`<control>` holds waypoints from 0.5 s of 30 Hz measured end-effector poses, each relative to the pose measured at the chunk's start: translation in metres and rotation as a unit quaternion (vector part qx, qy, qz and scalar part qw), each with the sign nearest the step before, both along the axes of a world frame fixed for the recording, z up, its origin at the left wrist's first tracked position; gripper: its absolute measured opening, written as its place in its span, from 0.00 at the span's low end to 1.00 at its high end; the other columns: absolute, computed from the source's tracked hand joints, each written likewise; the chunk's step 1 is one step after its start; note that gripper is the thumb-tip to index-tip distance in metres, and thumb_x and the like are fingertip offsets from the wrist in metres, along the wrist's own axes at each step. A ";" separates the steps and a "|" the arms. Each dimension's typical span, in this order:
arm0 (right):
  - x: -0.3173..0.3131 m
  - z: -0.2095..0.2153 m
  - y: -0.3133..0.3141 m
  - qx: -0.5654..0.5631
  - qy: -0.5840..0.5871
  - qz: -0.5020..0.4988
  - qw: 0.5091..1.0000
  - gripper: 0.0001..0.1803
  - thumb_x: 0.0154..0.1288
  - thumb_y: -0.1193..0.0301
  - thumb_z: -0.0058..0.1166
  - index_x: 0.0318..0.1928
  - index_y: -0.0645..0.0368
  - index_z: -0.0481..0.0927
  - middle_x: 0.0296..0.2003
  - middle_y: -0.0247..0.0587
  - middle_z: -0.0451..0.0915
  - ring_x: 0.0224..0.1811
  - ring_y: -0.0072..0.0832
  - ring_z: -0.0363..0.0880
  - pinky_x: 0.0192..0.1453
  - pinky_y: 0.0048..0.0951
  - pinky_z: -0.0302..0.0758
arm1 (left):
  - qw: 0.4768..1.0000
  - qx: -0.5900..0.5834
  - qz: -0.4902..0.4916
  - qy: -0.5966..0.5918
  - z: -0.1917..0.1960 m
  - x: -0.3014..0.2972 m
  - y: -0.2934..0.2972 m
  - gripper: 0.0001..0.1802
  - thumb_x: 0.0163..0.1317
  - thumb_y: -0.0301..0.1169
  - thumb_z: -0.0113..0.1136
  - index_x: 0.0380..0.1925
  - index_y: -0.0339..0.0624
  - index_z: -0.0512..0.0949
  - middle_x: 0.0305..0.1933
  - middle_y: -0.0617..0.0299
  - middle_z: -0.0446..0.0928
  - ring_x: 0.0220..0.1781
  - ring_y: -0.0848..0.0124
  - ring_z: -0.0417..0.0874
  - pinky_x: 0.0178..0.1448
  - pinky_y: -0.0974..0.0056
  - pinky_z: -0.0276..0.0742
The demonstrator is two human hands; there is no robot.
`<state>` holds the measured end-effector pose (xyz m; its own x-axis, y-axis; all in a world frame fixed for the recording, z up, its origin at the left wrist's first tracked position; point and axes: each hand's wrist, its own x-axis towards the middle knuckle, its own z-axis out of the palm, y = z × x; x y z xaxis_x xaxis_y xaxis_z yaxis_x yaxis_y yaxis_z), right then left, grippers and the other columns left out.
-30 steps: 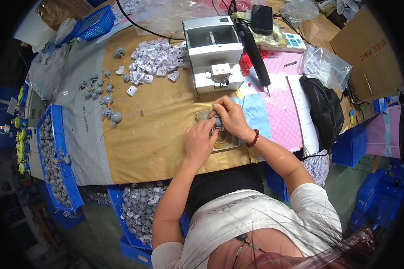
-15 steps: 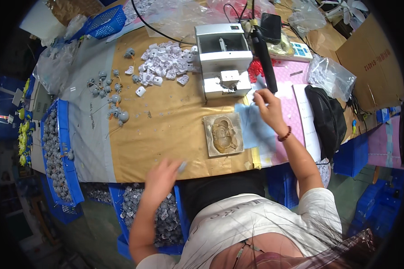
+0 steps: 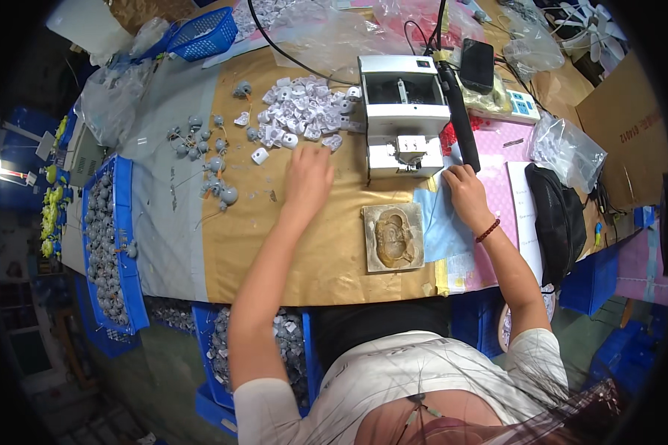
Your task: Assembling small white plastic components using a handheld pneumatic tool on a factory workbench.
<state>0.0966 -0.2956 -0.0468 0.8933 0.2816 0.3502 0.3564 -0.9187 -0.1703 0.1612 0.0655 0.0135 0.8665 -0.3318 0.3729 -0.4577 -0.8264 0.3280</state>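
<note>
Through the head camera I'm seeing the left hand [image 3: 309, 174] sitting at the near edge of a loose heap of small white plastic pieces [image 3: 301, 111]; its fingers are bunching narrowly, but I cannot tell whether they're holding one. The right hand [image 3: 467, 194] is curling over a light-blue sheet [image 3: 436, 226], just beside the lower end of a black stick-shaped tool [image 3: 460, 119]; I can't tell whether they're touching. A square beige block with a shaped hollow [image 3: 393, 237] is lying flat between the hands, nearer the body, seemingly placed for both to share. A white box-shaped machine [image 3: 405, 111] is limiting room beyond it; tan covering [image 3: 312, 259] is giving sideways space leftward, ending at the front edge.
</note>
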 end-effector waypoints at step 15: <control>-0.039 0.050 0.038 0.436 0.170 0.101 0.878 0.06 0.62 0.79 0.66 0.38 0.63 0.82 0.34 0.36 0.82 0.34 0.23 0.80 0.40 0.25 0.77 | 0.956 -0.117 -0.150 0.222 0.008 -0.110 -0.049 0.16 0.52 0.33 0.72 0.41 0.45 0.82 0.47 0.57 0.76 0.60 0.53 0.70 0.63 0.52 0.70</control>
<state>0.0579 -0.2576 0.0035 0.9505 0.2046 0.2338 0.2896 -0.3104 -0.9054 0.0513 0.0168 0.0216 0.8353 -0.5431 0.0853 -0.4362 -0.5603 0.7042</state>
